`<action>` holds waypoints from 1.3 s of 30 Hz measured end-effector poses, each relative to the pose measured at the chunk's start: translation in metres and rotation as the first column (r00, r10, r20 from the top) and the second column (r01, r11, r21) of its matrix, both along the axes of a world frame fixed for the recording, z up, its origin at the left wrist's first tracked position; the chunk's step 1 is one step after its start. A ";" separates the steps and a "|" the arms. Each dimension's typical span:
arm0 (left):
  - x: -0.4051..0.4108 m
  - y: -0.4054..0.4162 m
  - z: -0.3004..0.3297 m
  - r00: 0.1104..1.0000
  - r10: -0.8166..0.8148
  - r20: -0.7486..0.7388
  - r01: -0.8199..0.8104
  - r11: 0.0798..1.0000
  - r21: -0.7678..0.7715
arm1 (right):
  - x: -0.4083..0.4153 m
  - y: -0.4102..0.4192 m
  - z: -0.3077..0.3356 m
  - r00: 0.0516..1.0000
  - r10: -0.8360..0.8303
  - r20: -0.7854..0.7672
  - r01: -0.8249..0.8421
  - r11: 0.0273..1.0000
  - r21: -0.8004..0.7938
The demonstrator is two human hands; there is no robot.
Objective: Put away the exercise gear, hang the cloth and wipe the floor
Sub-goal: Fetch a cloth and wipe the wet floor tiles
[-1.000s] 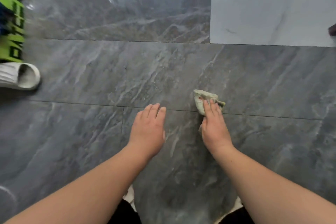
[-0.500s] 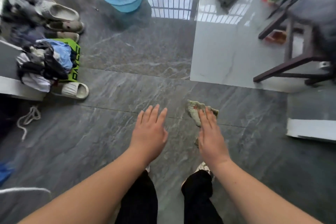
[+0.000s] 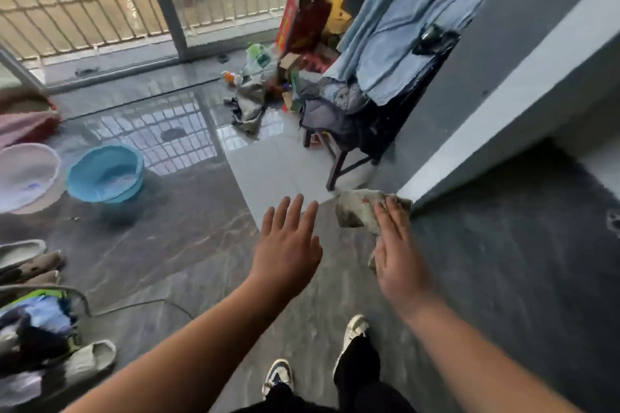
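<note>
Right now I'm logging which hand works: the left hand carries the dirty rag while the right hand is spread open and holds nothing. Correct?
Not quite. The head view shows the reverse: the right hand carries the dirty rag, and the left hand is spread open and holds nothing.

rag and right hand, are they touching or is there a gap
Touching. In the head view the right hand lies with straight fingers over the rag, which sticks out beyond the fingertips and below the palm edge, with no gap between them.
</note>
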State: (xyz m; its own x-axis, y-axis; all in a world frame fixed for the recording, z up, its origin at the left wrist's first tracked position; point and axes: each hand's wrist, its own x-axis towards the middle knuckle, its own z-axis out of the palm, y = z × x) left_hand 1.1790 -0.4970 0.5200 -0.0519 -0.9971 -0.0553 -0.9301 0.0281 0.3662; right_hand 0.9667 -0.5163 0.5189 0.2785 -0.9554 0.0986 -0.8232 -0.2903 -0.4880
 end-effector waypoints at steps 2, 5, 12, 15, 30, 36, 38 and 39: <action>-0.026 0.004 0.028 0.995 -0.100 -0.012 0.100 0.995 -0.021 | -0.033 0.030 0.027 0.991 -0.131 0.040 0.132 0.990 -0.040; -0.075 0.011 0.057 0.962 -0.273 -0.016 0.271 0.961 -0.058 | -0.083 0.078 0.057 0.947 -0.321 0.028 0.323 0.942 -0.098; -0.222 0.045 0.089 0.781 -0.624 0.013 0.617 0.770 -0.161 | -0.195 0.188 0.094 0.734 -0.679 -0.005 0.671 0.725 -0.155; -0.291 0.075 0.097 0.654 -0.756 0.007 0.745 0.643 -0.175 | -0.239 0.240 0.106 0.661 -0.746 0.073 0.748 0.650 -0.136; -0.644 0.284 0.116 0.143 -0.990 0.006 0.960 0.138 -0.244 | -0.497 0.528 0.123 0.208 -0.971 0.119 0.978 0.208 -0.013; -0.752 0.334 0.105 -0.254 -0.944 -0.209 0.961 -0.221 -0.168 | -0.553 0.567 0.127 0.121 -0.956 0.269 0.966 0.176 0.191; -0.782 0.343 0.104 -0.316 -0.896 -0.312 0.948 -0.289 -0.132 | -0.568 0.570 0.126 0.064 -0.934 0.350 0.961 0.152 0.230; -0.797 0.344 0.102 -0.347 -0.873 -0.342 0.938 -0.325 -0.121 | -0.577 0.570 0.124 0.043 -0.925 0.378 0.960 0.143 0.240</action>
